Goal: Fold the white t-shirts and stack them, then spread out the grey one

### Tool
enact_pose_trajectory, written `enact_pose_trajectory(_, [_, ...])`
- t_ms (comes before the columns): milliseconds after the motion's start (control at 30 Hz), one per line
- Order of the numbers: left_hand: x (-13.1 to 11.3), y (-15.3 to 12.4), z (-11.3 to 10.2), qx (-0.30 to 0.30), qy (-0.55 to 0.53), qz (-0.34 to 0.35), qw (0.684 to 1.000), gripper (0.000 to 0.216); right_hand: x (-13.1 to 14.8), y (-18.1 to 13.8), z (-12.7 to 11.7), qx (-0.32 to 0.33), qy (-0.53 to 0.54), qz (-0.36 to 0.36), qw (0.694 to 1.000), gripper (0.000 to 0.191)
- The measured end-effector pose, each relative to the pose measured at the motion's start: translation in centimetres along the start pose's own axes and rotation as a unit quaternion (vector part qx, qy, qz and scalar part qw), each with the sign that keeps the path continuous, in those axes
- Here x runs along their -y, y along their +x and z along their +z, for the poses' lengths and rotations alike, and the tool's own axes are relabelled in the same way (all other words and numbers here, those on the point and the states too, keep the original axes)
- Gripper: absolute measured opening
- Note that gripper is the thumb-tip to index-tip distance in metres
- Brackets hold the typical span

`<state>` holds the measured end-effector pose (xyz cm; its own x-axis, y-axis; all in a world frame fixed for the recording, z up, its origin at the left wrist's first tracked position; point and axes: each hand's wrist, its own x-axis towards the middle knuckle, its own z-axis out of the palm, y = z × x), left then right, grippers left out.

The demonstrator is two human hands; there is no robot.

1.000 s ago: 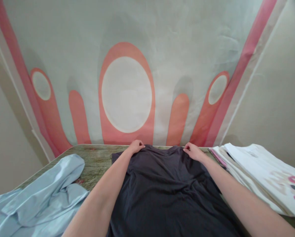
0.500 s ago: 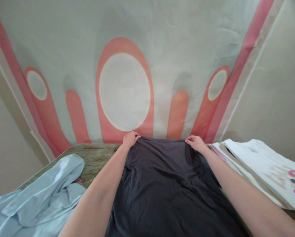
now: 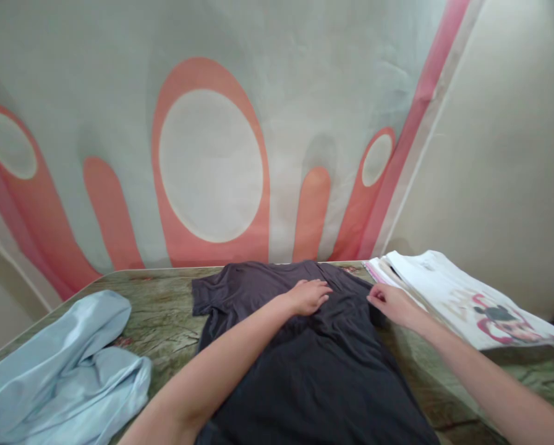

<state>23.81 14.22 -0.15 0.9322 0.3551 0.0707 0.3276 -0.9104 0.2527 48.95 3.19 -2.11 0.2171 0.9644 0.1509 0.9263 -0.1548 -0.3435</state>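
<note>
A dark T-shirt lies spread on the table, its collar end toward the wall and its body wrinkled. My left hand rests flat on the upper chest of the shirt, fingers stretched to the right. At the shirt's right sleeve, my right hand pinches the fabric near the sleeve edge between thumb and fingers. The left sleeve lies out flat on the wood-patterned surface. The bottom of the shirt runs out of view below.
A light blue garment lies crumpled on the left of the table. At the right is a stack of folded shirts, a white printed T-shirt on top. A wall with a pink and orange pattern stands behind the table.
Both hands have let go of the shirt's top edge, which now lies down on the table. My left hand moved right onto the chest; my right hand came down to the right sleeve.
</note>
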Motion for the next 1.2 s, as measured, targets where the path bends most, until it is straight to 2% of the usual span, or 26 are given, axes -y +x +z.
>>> enact_pose_trajectory(133, [-2.0,3.2,1.9,0.046,-0.020,-0.057,0.997,0.052,-0.9,-3.2,-0.3,0.016,-0.078,0.086,0.993,0.035])
enact_pose_trajectory(200, [-2.1,3.9,2.6,0.041,-0.007,-0.077,0.996,0.059,-0.8,-3.8,0.0,0.030,-0.067,0.071,0.995,0.035])
enact_pose_trajectory(300, [-1.6,4.0,3.3,0.013,0.023,-0.065,0.998,0.063,-0.6,-3.6,0.3,0.036,-0.027,0.028,0.999,0.026])
enact_pose_trajectory(367, [-1.1,3.9,3.5,-0.001,0.033,-0.056,0.998,0.064,-0.8,-3.2,0.1,0.022,-0.023,0.039,0.999,0.021])
enact_pose_trajectory(467, [-0.5,4.0,3.6,-0.016,0.039,-0.056,0.998,0.064,-1.4,-2.6,-0.5,-0.046,-0.075,0.093,0.992,0.020])
enact_pose_trajectory(567, [-0.4,4.6,3.4,-0.013,0.046,-0.079,0.996,0.061,-1.5,-2.6,-0.7,-0.092,-0.109,0.071,0.987,0.018])
enact_pose_trajectory(667, [-1.2,4.9,2.5,-0.031,0.059,-0.112,0.991,0.054,-1.3,-3.2,-0.8,-0.093,-0.068,0.046,0.992,0.014])
enact_pose_trajectory(733, [-2.2,4.0,1.5,-0.067,0.067,-0.116,0.989,0.050,-1.2,-4.0,-1.1,-0.064,-0.028,0.045,0.997,0.013])
enact_pose_trajectory(833, [-4.2,0.0,-0.4,-0.105,0.046,-0.088,0.990,0.044,-1.1,-6.3,-1.9,0.045,0.056,0.027,0.997,0.020])
enact_pose_trajectory(900, [-5.4,-4.3,-1.5,-0.121,0.016,-0.057,0.991,0.041,-0.8,-8.4,-2.3,0.125,0.135,0.038,0.982,0.028])
enact_pose_trajectory(967, [-6.4,-9.4,-2.3,-0.119,-0.007,-0.051,0.992,0.032,-0.2,-10.7,-2.6,0.176,0.200,0.061,0.962,0.033])
enact_pose_trajectory(1100, [-7.2,-19.2,-2.6,-0.114,-0.025,-0.132,0.984,0.014,1.7,-14.1,-2.6,0.198,0.253,0.074,0.944,0.035])
enact_pose_trajectory(1200, [-7.1,-24.7,-2.0,-0.135,-0.022,-0.204,0.969,0.015,2.8,-15.2,-2.5,0.228,0.248,0.067,0.939,0.039])
